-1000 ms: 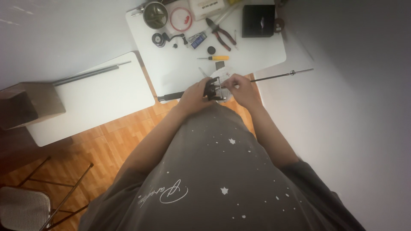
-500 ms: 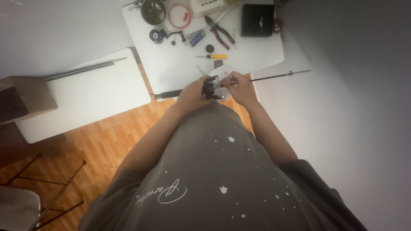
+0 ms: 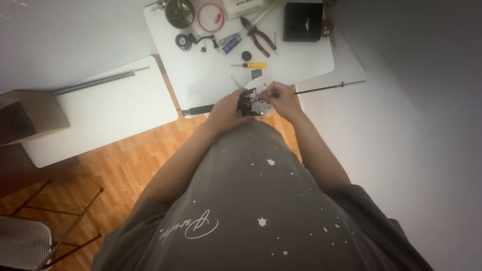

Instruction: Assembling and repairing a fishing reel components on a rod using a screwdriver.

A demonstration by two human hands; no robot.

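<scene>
The left hand [image 3: 227,110] is wrapped around a small black mechanical part [image 3: 247,103], gripping it from the side so that its open face is turned toward the other hand. The right hand [image 3: 279,98] has its fingertips pinched at the part's metal bits, apparently on a thin pin or wire, though what they grip is too small to tell. The part is held in the air at the near edge of the white table [image 3: 311,62], just above the person's grey shirt, close to the body, which likely steadies the fine work. A long thin rod [image 3: 329,88] runs rightward from beside the right hand. Farther up the table lie a yellow-handled screwdriver [image 3: 251,65], red-handled pliers [image 3: 257,36], a red ring [image 3: 210,11] and a black box [image 3: 302,21], all within reach.
</scene>
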